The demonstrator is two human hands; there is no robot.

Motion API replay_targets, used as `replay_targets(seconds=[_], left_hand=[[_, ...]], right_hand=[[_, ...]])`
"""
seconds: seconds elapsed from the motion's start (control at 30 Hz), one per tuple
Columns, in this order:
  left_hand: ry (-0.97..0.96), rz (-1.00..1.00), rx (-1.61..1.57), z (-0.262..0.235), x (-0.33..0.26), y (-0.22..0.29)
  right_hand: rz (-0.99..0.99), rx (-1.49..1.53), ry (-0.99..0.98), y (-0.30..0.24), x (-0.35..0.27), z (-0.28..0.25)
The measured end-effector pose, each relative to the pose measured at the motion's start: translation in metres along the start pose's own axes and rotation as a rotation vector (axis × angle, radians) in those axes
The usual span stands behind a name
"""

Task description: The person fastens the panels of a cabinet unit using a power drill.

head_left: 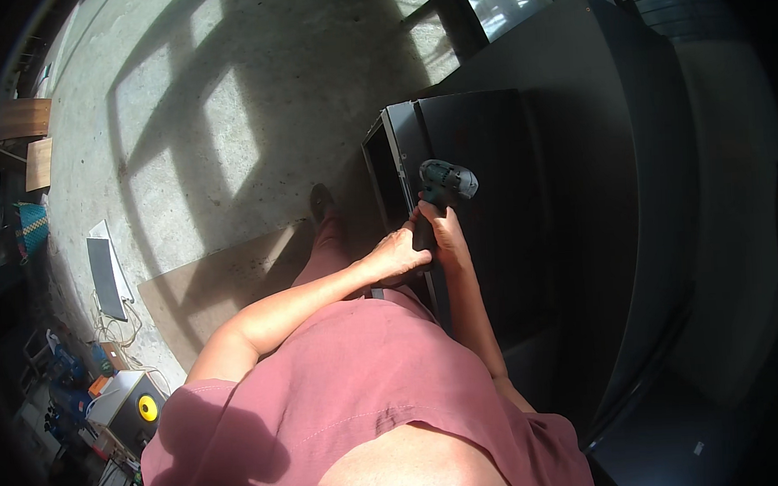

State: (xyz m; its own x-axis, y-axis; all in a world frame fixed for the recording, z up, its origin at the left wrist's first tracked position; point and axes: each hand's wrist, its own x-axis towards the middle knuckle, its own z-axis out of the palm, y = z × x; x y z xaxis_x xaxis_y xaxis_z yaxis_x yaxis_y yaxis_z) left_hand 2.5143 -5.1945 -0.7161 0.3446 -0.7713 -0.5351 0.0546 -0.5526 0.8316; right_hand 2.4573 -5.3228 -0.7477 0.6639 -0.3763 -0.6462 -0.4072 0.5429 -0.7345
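My right hand [446, 229] is wrapped round the grip of a cordless drill [449, 178], a dark green and grey tool whose head points away to the right. From the left, my left hand [397, 253] closes on the dark lower end of the same drill, thumb on the near side and fingertips beyond it. Just beneath both hands is the edge of a dark box-like cabinet [479, 124], with an opening on its left side. The drill's tip and any bit are hard to make out.
A tall dark panel [587, 83] rises at the right. Under my foot lies a brown sheet [172, 307] on the concrete floor. Far left are a flat dark panel [105, 275] with cables, wooden boards [39, 164], a woven basket [33, 228] and a speaker with a yellow cone [147, 408].
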Motion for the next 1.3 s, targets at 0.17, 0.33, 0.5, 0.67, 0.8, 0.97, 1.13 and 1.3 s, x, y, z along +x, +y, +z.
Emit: replay_targets(seconds=[0.17, 0.33, 0.5, 0.67, 0.8, 0.97, 1.13, 1.3], left_hand=[[-0.003, -0.072, -0.06, 0.001, -0.018, -0.015], [-0.01, -0.138, -0.085, -0.003, -0.019, -0.016], [-0.109, -0.216, -0.179, -0.018, -0.021, -0.014], [-0.027, -0.085, -0.072, -0.031, -0.015, -0.033], [-0.187, -0.034, -0.552, -0.066, -0.011, -0.035], [-0.089, 0.054, -0.949, -0.081, 0.025, -0.085], [-0.277, -0.026, -1.235, -0.092, 0.066, -0.127], [-0.378, -0.084, -1.256, -0.094, 0.072, -0.127]], right_hand=[[0.026, -0.06, -0.037, 0.018, -0.007, 0.018], [0.046, -0.108, -0.011, 0.024, -0.001, 0.018], [0.046, -0.104, 0.038, 0.024, 0.0, 0.03], [0.041, -0.18, 0.063, 0.02, 0.001, 0.05], [-0.09, -0.803, 0.215, 0.004, 0.012, 0.096], [-0.329, -0.946, 0.25, 0.012, 0.058, 0.125], [-0.324, -1.194, 0.306, 0.011, 0.09, 0.146], [-0.19, -1.251, 0.295, 0.008, 0.102, 0.145]])
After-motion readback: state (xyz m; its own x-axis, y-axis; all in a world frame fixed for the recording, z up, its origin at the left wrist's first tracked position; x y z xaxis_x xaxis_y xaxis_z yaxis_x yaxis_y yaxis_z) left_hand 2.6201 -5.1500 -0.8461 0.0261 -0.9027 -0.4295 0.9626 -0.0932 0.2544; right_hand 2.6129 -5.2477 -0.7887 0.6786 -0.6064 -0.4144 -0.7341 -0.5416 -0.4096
